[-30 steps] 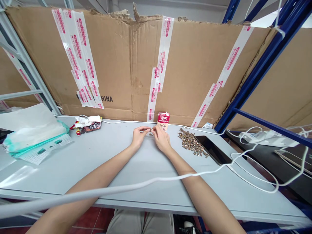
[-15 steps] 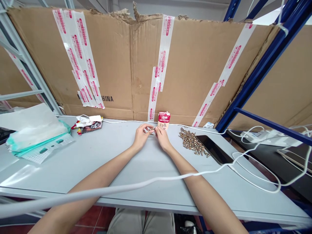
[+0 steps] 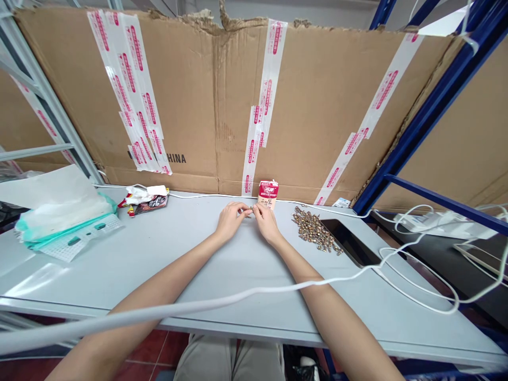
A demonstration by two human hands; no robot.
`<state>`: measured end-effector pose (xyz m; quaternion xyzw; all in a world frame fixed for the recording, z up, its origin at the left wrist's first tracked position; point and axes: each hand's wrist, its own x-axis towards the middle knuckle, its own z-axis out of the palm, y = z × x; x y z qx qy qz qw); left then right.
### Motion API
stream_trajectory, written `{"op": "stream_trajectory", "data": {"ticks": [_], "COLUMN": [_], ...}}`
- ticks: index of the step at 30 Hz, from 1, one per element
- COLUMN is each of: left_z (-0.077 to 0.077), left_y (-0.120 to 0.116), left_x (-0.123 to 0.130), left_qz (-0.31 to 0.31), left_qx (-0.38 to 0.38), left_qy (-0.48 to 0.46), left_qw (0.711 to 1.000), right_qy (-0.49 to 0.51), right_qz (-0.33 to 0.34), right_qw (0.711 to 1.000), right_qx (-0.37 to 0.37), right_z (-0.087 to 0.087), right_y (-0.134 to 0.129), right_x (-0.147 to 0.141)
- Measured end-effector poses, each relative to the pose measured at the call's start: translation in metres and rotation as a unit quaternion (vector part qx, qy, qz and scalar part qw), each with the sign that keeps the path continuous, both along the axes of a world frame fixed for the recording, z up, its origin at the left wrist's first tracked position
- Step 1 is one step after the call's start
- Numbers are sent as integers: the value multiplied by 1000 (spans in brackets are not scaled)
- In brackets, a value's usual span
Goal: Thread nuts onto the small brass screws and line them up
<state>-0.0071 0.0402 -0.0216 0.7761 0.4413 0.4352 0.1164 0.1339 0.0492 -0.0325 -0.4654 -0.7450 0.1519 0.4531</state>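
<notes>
My left hand (image 3: 230,221) and my right hand (image 3: 265,222) meet over the middle of the grey table (image 3: 238,280). Their fingertips pinch a small brass-coloured metal piece (image 3: 251,208) between them; the fingers cover most of it, so its exact kind is hidden. Just behind my right hand stands a red and cream drink carton (image 3: 268,193). Right of my hands lies a loose pile of small brass-coloured metal pieces (image 3: 315,230), next to a black phone (image 3: 349,243).
A thick white cable (image 3: 254,292) crosses in front of my forearms. Crumpled snack wrappers (image 3: 146,200) and a teal-edged plastic packet (image 3: 67,225) lie on the left. A taped cardboard sheet (image 3: 190,106) walls the back. Blue shelf posts (image 3: 420,111) and a power strip (image 3: 448,225) are on the right.
Both hands stay together in nearly the same place, with slight finger movement that hides more of the metal piece. The whole view has shifted a little.
</notes>
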Motion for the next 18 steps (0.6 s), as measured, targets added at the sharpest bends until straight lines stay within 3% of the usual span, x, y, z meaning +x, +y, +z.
{"op": "stream_trajectory", "data": {"ticks": [3,6,9,14,18], "left_z": [7,11,11,5,2], "left_y": [-7,-11,-7,8,13], "left_x": [-2,-4,-6,-6,-6], "left_qz": [30,43,31,-114,-130], "left_qx": [78,101,38,-105,-152], "left_qy": [106,126,94,-69,-111], "left_qw": [991,986,994,986,974], "right_qy": [-10,6,28,15,-47], "right_qz": [12,24,13,23,-2], "right_qw": [1000,1000,999,999,999], "right_qx": [4,7,17,15,21], "right_z": [-1,0,3,6,5], "right_y": [2,2,0,-3,-4], "right_x": [1,0,-2,-1,1]}}
